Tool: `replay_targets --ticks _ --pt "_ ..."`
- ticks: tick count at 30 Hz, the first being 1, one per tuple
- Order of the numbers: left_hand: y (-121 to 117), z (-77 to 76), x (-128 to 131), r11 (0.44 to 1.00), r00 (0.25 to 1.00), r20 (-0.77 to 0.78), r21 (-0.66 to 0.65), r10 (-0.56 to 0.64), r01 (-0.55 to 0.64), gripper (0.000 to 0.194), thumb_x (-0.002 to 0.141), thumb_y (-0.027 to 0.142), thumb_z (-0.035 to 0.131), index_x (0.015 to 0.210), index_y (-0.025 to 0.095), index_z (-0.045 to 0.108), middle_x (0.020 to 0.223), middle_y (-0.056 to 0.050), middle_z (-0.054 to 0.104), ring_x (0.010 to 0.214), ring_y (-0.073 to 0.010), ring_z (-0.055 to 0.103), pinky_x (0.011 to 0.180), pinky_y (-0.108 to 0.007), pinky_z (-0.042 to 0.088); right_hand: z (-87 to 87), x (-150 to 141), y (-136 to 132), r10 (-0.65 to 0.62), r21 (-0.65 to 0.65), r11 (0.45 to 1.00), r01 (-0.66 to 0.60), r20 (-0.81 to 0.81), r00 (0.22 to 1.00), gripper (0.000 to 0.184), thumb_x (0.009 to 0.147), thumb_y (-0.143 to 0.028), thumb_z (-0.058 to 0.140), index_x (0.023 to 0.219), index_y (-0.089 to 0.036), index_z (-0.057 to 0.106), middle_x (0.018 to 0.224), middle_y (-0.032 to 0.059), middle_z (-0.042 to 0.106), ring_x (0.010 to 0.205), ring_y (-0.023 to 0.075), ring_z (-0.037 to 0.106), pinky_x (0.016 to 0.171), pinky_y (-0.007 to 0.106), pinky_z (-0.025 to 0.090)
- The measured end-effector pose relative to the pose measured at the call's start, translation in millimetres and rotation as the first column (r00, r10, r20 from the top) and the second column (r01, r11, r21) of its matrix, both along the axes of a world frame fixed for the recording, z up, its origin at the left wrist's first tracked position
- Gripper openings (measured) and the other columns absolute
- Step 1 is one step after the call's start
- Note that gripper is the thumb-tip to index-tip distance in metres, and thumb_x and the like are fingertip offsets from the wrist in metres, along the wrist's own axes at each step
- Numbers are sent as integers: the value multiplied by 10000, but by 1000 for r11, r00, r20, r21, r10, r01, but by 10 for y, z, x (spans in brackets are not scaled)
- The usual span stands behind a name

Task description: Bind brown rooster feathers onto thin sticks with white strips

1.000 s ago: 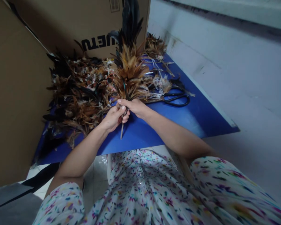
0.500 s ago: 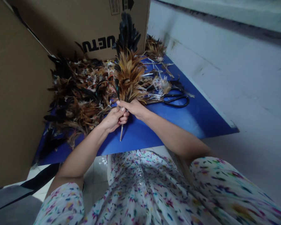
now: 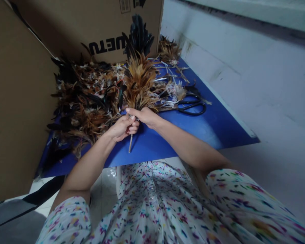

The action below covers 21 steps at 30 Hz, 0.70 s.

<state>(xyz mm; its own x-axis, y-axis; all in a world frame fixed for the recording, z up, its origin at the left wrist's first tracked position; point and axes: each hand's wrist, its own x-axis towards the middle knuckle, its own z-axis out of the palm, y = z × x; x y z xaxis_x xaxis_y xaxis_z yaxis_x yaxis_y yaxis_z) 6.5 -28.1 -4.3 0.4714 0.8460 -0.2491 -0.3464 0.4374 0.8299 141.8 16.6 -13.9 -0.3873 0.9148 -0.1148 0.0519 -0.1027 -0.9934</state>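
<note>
While both hands meet over the tabletop (image 3: 152, 145), not far in from its near edge, what counts most is the long axis of the feather bundle (image 3: 140, 79): it runs away from me, black plumes aimed at twelve o'clock, with its stick (image 3: 130, 144) poking out below my grip toward six and leaning a touch to seven. My left hand (image 3: 124, 127) is the nearer one to that bare end; its fingers are curled closed round the stick, thumb on top. My right hand (image 3: 147, 117) comes in from four o'clock and is nearer to the feathers, its thumb laid across the base of the bundle, right by my left thumb. Its other fingers are hidden, so I cannot tell how far they close or just what they have hold of.

So the bundle lies directly beyond my hands at twelve o'clock, brown feathers fanning out from close above the thumbs, the dark tip in front of a cardboard box (image 3: 99, 20). At ten o'clock a heap of feathers (image 3: 88, 91) spreads over the tabletop, near my left hand. White strips (image 3: 171, 89) lie at about two, and the black-handled scissors (image 3: 179, 107) toward three, near my right hand. A smaller feather clump (image 3: 168, 51) sits at one o'clock, well apart.
</note>
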Motion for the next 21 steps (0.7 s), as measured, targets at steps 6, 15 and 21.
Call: replay_targets --ticks 6,15,21 --pt "20 69 -38 995 995 29 -25 94 -94 295 854 243 724 732 155 470 599 54 395 445 -32 326 410 -136 246 114 139 56 70 72 995 -63 -90 994 534 681 -660 770 856 -156 735 857 56 734 865 174 656 806 306 522" --pt "114 323 -246 893 887 112 -15 448 -450 348 959 209 570 665 164 389 623 50 373 451 -20 336 406 -127 260 76 434 360 -114 534 845 30 125 986 168 857 -305 674 895 -152 734 888 47 716 862 178 628 828 340 475" --pt "164 306 -292 889 882 139 21 451 -458 339 966 188 546 667 165 388 607 54 379 446 -20 334 402 -127 269 -81 251 287 -232 721 585 -371 587 776 269 911 -103 520 1045 -178 742 1113 97 693 1061 247 556 963 430 396"
